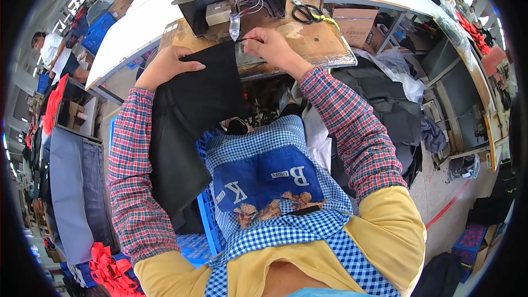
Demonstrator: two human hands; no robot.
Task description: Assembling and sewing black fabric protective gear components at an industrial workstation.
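A large piece of black fabric (198,91) hangs from the edge of a worn wooden work board (330,49) down over my left side. My left hand (175,67) grips its upper left part, thumb on top and fingers behind. With fingertips pinched, my right hand (269,48) holds the fabric's upper right corner. That corner lies right at the small metal tip (235,27) of a dark box-shaped machine (190,5). Whether tip and cloth touch, I cannot tell.
Black-handled scissors (304,14) with a yellow cord lie on the board, right of the machine. Dark cloth (379,96) is heaped to the right, beside clear plastic. A blue crate (206,209) stands by my left leg. Red strips (107,272) lie lower left; a person (55,55) stands far left.
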